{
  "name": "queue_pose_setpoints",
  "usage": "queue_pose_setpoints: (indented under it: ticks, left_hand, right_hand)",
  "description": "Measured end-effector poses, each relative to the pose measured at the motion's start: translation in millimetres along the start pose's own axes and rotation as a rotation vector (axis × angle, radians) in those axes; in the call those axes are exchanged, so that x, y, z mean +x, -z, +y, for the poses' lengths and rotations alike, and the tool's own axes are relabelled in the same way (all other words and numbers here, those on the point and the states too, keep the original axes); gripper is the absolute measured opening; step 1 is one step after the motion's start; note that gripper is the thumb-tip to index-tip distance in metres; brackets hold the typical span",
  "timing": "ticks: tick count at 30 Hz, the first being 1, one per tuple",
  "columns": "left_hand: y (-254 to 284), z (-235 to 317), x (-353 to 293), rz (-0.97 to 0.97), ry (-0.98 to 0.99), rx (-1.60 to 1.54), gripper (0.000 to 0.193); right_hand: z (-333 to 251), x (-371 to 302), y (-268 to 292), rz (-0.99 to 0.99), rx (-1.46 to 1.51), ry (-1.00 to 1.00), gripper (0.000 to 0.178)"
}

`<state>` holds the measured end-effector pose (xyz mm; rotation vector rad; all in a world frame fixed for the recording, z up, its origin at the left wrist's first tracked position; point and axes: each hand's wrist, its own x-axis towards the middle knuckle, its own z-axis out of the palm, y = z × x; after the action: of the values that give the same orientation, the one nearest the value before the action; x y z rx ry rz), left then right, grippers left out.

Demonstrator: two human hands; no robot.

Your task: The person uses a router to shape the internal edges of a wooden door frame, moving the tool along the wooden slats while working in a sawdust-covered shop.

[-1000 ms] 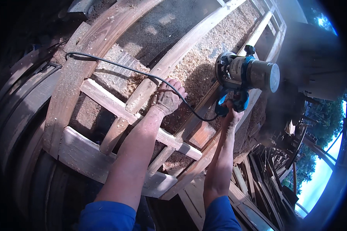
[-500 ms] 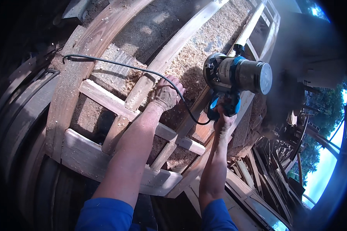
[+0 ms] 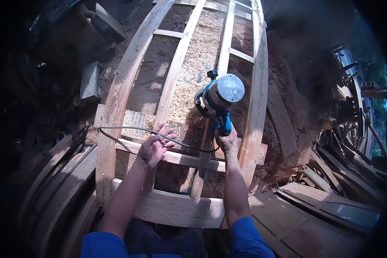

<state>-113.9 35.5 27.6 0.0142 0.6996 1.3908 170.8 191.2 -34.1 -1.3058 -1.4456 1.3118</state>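
Observation:
My right hand (image 3: 227,141) is wrapped round the handle of a blue and black router (image 3: 230,88) with a round silver motor cap. The router rests on an inner bar of a large wooden frame (image 3: 176,211), its base partly hidden by the body. A dark power cord (image 3: 131,128) loops from the router across to the left side of the frame. My left hand (image 3: 153,148) is open, palm turned up and fingers spread, over an inner slat. The cord crosses at its fingers; whether they touch cannot be made out.
Wood shavings (image 3: 204,38) cover the surface inside the frame. Curved boards (image 3: 69,172) are stacked at the left, and a wood block (image 3: 90,79) lies at the upper left. Panels (image 3: 296,215) and a pile of scrap wood (image 3: 348,172) lie at the right.
My left hand has lifted off the slat and turned palm up with its fingers spread. My right hand still grips the router. The whole view has swung, so the frame now stands more upright.

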Motion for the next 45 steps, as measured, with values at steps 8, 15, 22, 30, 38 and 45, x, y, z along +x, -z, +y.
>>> queue_pose_setpoints:
  ticks: [8,15,22,30,38,45]
  left_hand:
    - [29.4,149.8,-38.5,0.686,-0.407,0.065,0.021]
    - [-193.7,155.5,-62.2,0.007,-0.412,0.976,0.032]
    - [-215.8,146.0,-39.7,0.077,-0.049,0.926,0.067]
    - [-126.9,141.5,82.6,0.434,0.331,1.578,0.042]
    - [-130.0,85.9,302.3,0.092,-0.186,1.37,0.061]
    - [-133.2,75.5,375.2,-0.139,-0.009,1.158,0.039]
  right_hand:
    - [-16.6,-8.9,-19.6,0.006,-0.019,0.055,0.032]
    - [2.8,1.5,-4.2,0.059,-0.06,0.066,0.046]
    - [20.6,19.2,-3.2,0.072,-0.158,0.152,0.055]
    - [5.9,35.9,-5.6,0.065,-0.183,0.128,0.048]
    - [-24.2,58.6,-5.5,0.033,-0.175,0.092,0.046]
    - [-19.6,86.5,6.2,0.01,-0.165,0.054,0.053]
